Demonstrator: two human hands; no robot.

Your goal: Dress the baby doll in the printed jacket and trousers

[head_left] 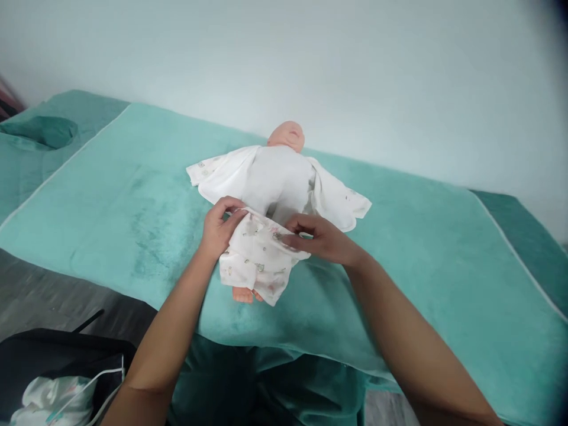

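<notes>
A baby doll (287, 137) lies on its back on a teal blanket (133, 207), its head toward the wall. An open white top (275, 177) is spread around its body. Printed white trousers (260, 260) cover its legs, and its bare feet (246, 294) poke out at the near end. My left hand (219, 228) is closed on the left side of the trousers' waistband. My right hand (322, 236) pinches the waistband on the right side.
The blanket covers a bed against a pale wall (355, 71). A teal pillow (42, 130) lies at the far left. A black bag (53, 367) with white cloth and a cable sits on the floor at the lower left.
</notes>
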